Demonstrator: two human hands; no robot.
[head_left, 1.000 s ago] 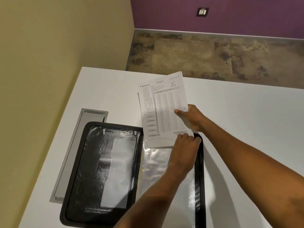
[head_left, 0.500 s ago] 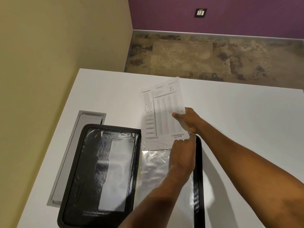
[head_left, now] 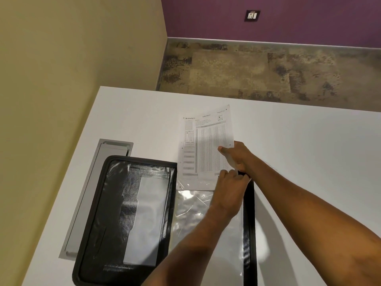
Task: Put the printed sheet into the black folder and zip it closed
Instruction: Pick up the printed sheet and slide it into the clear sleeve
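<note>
The black folder (head_left: 115, 203) lies open on the white table (head_left: 309, 162), its zip band running round the edge. A clear plastic sleeve (head_left: 195, 213) covers its right half. The printed sheet (head_left: 206, 145) sticks out past the folder's far edge, with its lower end at the sleeve's mouth. My right hand (head_left: 237, 155) grips the sheet's right edge, thumb on top. My left hand (head_left: 228, 190) pinches the sleeve's top edge by the sheet's lower right corner. My left forearm hides part of the sleeve.
A grey cable hatch (head_left: 90, 193) is set into the table left of the folder, partly under it. A yellow wall runs close along the left. Beyond the table's far edge are mottled floor and a purple wall with a socket (head_left: 252, 15).
The sheet has slid towards me, deeper into the sleeve's mouth, with my right hand moving with it. My left hand stays at the sleeve's top edge.
</note>
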